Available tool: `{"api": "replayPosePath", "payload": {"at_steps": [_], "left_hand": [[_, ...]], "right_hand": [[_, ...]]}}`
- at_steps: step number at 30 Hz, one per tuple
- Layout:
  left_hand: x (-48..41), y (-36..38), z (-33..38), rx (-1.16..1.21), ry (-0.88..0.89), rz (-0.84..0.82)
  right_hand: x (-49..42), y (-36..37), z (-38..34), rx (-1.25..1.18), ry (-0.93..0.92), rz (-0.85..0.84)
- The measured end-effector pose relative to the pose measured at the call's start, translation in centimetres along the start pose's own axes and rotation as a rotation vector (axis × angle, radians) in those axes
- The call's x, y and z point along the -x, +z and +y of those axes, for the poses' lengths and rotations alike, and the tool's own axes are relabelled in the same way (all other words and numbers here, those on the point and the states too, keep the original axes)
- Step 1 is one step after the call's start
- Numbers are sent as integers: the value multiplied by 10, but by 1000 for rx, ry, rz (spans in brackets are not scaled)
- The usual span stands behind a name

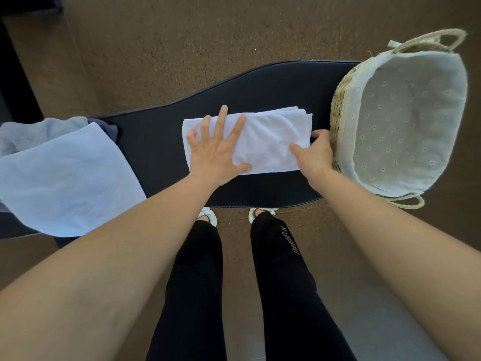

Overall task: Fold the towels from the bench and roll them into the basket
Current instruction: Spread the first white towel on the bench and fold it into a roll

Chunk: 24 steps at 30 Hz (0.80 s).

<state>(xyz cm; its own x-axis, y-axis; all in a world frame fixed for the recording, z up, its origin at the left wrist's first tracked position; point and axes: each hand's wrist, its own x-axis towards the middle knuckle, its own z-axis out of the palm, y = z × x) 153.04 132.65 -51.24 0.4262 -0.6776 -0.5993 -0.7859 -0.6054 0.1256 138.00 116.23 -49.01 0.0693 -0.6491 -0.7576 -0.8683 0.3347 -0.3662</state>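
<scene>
A white towel [268, 134], folded into a long strip, lies across the middle of the black bench [156, 142]. My left hand [216, 147] presses flat on the towel's left half with fingers spread. My right hand [316, 152] pinches the towel's right end, thumb on top and fingers curled under the edge. A woven basket [341, 105] with a pale eyelet lining stands on the bench's right end, just right of my right hand, and holds nothing.
Light blue towels [65, 175] and a grey cloth [33, 136] are piled on the bench's left end. Brown carpet surrounds the bench. My legs in black trousers stand close to its near edge.
</scene>
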Motion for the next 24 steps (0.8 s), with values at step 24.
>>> {"api": "replayPosePath", "payload": {"at_steps": [24], "left_hand": [[59, 13, -67, 840, -241, 49]], "right_hand": [[104, 69, -49, 127, -579, -113]]}}
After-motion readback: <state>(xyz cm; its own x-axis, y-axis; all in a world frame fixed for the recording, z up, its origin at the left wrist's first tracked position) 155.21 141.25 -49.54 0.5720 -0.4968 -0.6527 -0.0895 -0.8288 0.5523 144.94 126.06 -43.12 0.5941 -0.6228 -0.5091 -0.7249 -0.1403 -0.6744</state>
